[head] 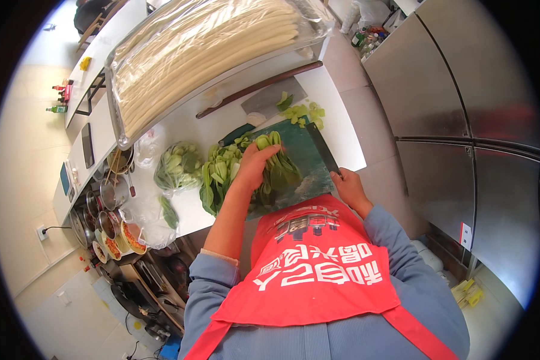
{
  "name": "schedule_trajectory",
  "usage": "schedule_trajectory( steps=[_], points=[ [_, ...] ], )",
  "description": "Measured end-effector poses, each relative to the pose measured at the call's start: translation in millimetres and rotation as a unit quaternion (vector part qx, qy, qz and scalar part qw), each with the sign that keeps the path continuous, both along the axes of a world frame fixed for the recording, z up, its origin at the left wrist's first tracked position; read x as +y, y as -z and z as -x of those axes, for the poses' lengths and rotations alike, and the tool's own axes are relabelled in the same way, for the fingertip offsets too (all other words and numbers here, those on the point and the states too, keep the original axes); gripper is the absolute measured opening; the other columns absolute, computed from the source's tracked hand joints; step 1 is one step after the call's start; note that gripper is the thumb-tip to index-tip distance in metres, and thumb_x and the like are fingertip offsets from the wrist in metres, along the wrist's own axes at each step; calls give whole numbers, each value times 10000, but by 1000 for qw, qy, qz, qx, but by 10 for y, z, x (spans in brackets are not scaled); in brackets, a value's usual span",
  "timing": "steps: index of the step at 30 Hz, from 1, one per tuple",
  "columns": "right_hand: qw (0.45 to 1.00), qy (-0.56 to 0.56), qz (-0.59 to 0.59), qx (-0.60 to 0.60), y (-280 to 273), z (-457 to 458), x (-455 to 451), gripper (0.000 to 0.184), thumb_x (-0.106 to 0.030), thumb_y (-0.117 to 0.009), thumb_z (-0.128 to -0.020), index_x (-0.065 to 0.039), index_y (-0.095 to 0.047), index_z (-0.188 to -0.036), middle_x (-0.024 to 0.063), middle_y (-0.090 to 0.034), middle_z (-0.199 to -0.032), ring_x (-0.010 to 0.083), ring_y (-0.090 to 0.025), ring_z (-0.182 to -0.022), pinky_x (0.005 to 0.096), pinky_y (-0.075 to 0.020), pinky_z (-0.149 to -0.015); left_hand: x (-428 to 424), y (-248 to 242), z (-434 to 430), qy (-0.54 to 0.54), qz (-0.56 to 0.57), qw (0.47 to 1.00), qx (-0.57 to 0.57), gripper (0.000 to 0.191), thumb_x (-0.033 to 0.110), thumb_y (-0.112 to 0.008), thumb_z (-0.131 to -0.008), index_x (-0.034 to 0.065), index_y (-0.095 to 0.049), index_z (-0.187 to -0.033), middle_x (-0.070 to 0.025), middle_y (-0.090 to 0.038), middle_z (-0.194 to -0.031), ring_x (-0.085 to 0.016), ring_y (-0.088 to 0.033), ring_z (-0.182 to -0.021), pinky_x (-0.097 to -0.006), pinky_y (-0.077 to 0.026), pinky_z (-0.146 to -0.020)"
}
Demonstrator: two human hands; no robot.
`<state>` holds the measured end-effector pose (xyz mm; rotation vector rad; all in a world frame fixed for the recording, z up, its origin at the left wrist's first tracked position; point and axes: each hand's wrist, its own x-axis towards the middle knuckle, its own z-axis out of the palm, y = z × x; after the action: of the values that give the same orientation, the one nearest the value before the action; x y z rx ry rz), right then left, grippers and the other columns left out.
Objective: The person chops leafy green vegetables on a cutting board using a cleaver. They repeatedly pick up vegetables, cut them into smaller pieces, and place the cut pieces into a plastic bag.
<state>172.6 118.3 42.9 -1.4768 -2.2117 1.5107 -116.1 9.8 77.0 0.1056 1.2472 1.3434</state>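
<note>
My left hand [252, 166] grips a bunch of bok choy [279, 164] near its pale stem ends, over a green marbled cutting board [317, 182]. My right hand [348, 186] is closed around the handle of a knife with a broad dark blade [321, 146], probably a cleaver. The blade stands at the board's right side, apart from the bunch. More bok choy [220, 173] lies heaped left of my left hand. Cut-off stem ends [299, 112] and a loose leaf [285, 101] are scattered beyond the board's far edge.
A large tray of plastic-covered dough strips [207, 54] spans the far side. Before it lie a dark wooden rod [261, 90], a grey flat sheet [274, 96] and a dark green cylindrical object [236, 134]. Bagged greens [178, 166] and food bowls [132, 236] sit left; a steel refrigerator [436, 180] stands right.
</note>
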Motion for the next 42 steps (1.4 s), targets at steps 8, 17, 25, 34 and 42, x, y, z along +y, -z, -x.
schedule_trajectory(
  steps=[8,17,25,34,42],
  points=[
    [998,-53,-3,27,111,-180,238,354,-245,-640,-984,41,-577,-786,175,-515,-620,212,-451,-555,405,-392,-544,4,-469,42,-15,11,938,345,443,160,-694,-956,22,-607,-1369,-81,-641,-1321,-137,-620,-1066,-294,-475,-972],
    [994,-99,2,42,205,-186,489,348,-250,-636,-976,36,-577,-786,191,-519,-626,241,-469,-553,408,-401,-547,-61,-925,104,-69,-19,938,339,275,135,-676,-974,20,-681,-1224,-70,-696,-1106,-110,-620,-968,-252,-495,-849],
    [993,-121,-8,-11,-11,-266,667,406,-307,-610,-1000,30,-592,-775,270,-595,-723,450,-577,-641,494,-433,-594,48,-15,-806,95,98,930,341,315,231,-643,-992,-23,-508,-1119,-115,-642,-881,-241,-652,-803,-385,-524,-730],
    [965,-244,-64,-64,-312,-238,500,304,-254,-533,-1012,-2,-631,-875,267,-661,-785,489,-634,-769,586,-486,-710,116,823,-1301,154,200,666,702,211,214,-623,-975,30,-521,-977,-198,-632,-886,-392,-661,-790,-478,-553,-666],
    [956,-264,-77,-99,-332,-148,381,304,-245,-538,-1004,8,-641,-869,282,-670,-795,496,-644,-763,581,-505,-719,168,916,-1354,160,242,612,736,178,200,-626,-960,47,-535,-945,-157,-625,-868,-340,-676,-765,-441,-564,-599]
  ],
)
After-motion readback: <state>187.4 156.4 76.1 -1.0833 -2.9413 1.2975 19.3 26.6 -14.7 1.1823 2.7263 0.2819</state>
